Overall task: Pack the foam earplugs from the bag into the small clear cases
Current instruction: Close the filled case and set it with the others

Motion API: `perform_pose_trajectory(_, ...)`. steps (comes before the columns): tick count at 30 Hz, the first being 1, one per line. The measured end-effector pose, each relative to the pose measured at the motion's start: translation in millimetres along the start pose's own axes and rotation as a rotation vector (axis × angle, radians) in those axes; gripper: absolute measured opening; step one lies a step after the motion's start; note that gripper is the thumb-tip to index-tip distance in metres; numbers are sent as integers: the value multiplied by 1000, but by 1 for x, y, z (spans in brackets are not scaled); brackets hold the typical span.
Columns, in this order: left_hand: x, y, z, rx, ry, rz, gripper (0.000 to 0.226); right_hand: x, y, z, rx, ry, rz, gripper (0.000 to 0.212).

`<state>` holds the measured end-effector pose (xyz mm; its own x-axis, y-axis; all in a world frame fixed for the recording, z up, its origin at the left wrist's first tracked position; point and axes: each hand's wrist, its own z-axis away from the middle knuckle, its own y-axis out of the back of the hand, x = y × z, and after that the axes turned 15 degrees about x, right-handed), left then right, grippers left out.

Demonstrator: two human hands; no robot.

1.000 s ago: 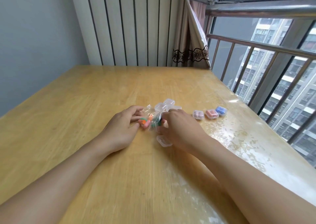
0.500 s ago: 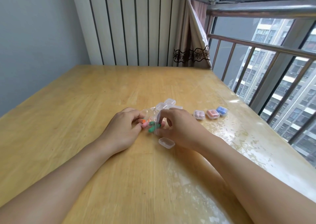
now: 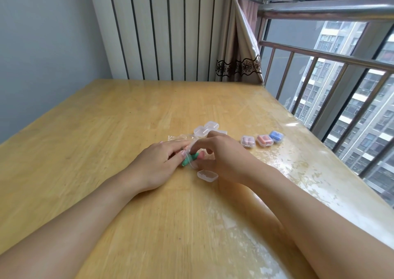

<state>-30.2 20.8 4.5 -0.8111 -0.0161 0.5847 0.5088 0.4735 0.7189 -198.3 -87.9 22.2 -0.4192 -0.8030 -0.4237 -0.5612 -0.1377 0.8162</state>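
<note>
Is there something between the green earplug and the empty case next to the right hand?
Nothing visible. The green earplug lies at the bag mouth between both hands, and the empty case sits just beside it on the table, under the right hand.

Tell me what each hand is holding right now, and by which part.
The left hand holds the clear bag near its mouth. The right hand pinches a green earplug at that mouth.
</note>
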Motion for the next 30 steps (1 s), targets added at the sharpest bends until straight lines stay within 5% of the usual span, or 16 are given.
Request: perform_pose_trajectory(30, -9, -4, -1, 102, -60, -35, 38, 6, 19, 2, 192, 232, 6, 8)
